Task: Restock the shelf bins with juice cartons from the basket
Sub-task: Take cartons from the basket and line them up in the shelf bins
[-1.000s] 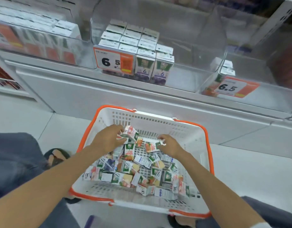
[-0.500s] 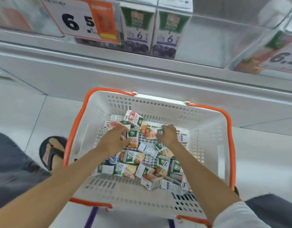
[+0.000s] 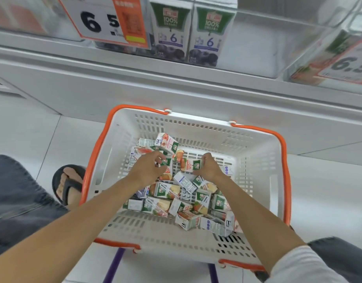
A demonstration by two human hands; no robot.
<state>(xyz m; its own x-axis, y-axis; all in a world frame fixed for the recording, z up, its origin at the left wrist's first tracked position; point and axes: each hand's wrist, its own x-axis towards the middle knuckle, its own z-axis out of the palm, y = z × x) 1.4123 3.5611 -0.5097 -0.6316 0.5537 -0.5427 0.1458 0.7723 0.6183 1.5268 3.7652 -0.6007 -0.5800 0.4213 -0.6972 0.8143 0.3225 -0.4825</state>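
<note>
On pale floor tiles (image 3: pixel 23 135), the basket (image 3: pixel 257 144) fronts the shelf (image 3: pixel 135 82).

Def a shop, prob a supermarket or conv. store aisle. Clear plastic shelf bins (image 3: pixel 257 43) sat side by side on a grey metal shelf unit (image 3: pixel 135 84). Big white-and-orange price tags (image 3: pixel 106 19) hung on the bin fronts: one read 6.5, and a 2nd tag (image 3: pixel 347 66) at the right showed the same no. Identical boxed juice packs (image 3: pixel 170 27) stood face-out in the middle bin, same brand & print, w/ more stock blurred in the bins either side. On the pale tiled floor (image 3: pixel 23 135) below sat a white shopping basket (image 3: pixel 284 180) w/ orange rim & handles, holding a loose heap of branded small cartons (image 3: pixel 166 190).
</note>
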